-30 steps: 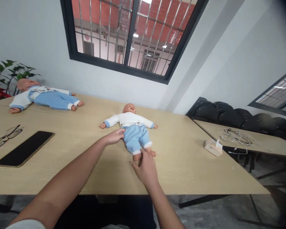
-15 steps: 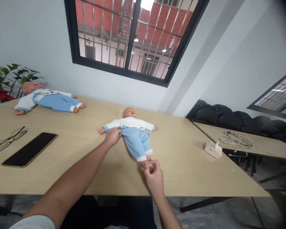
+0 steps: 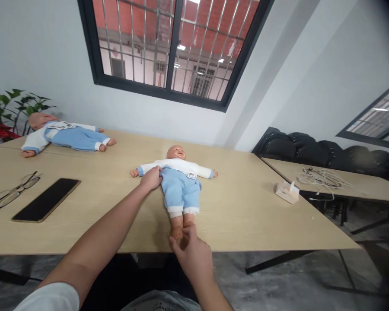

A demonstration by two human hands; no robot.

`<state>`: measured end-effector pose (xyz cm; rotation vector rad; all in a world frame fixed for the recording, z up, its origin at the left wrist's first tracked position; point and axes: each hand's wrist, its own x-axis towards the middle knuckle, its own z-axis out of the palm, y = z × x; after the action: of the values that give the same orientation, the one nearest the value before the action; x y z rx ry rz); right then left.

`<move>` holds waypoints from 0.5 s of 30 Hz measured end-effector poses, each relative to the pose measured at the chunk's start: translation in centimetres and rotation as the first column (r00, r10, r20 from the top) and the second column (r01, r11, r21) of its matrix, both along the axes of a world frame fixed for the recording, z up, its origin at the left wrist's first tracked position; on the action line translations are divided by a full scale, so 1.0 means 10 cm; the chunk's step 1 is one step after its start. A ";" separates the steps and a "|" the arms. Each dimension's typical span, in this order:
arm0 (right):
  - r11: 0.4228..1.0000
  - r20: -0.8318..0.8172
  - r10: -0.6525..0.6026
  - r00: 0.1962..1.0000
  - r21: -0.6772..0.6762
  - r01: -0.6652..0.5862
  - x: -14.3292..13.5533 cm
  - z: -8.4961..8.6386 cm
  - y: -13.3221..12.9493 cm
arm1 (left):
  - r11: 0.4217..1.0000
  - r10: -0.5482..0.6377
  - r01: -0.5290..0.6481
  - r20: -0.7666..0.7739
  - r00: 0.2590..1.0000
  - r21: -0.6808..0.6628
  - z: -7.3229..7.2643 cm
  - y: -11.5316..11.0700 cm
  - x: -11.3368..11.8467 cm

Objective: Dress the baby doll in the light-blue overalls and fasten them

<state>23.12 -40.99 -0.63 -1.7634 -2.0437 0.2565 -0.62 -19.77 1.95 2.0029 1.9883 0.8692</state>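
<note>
A baby doll (image 3: 181, 165) lies on its back on the table, its head toward the window. It wears a white top with blue cuffs and light-blue trousers (image 3: 181, 185) with white hems. My left hand (image 3: 151, 178) is closed at the waist of the trousers, on the doll's left side in view. Below the hems, both bare ankles show. My right hand (image 3: 194, 255) is at the doll's feet (image 3: 177, 231), thumb on one side and fingers on the other. The fingers partly cover the feet.
A second doll (image 3: 74, 134) in similar clothes lies at the back left, by a potted plant (image 3: 11, 108). Glasses (image 3: 13, 190) and a phone (image 3: 47, 201) lie at left. A tissue box (image 3: 287, 192) is on the right; cables (image 3: 320, 178) lie on another table.
My right hand has moved left and nearer the table's front edge with the doll's feet. The legs now lie straighter, and more bare ankle shows below the hems. My left hand stays at the waist.
</note>
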 end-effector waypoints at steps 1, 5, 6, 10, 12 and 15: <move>1.000 0.057 -0.003 0.998 -0.012 0.004 -0.05 -0.01 0.00 | 1.000 0.010 -0.010 0.008 1.000 0.028 0.08 -0.06 0.04; 0.999 0.169 0.035 0.985 -0.014 -0.033 -0.16 -0.02 -0.01 | 0.986 -0.058 0.055 0.020 0.998 0.159 0.39 -0.56 0.41; 0.998 0.168 0.055 0.984 -0.004 -0.055 -0.17 -0.01 -0.02 | 0.964 -0.176 0.165 0.033 0.984 0.207 0.42 -0.74 0.52; 0.984 0.070 0.174 0.982 0.018 -0.176 -0.02 0.12 -0.12 | 0.858 -0.513 0.500 0.133 0.848 0.121 0.35 -1.47 0.93; 0.974 -0.040 0.224 0.974 0.031 -0.223 0.17 0.21 -0.14 | 0.823 -0.568 0.560 0.148 0.810 0.094 0.23 -1.71 1.04; 0.977 -0.295 0.213 0.931 0.083 -0.197 0.47 0.27 0.04 | 0.813 -0.579 0.570 0.072 0.812 0.116 0.03 -1.86 1.10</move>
<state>27.82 -40.62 2.09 -1.3802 -1.9876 0.4999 10.39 -38.33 2.25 2.3514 1.1715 0.8889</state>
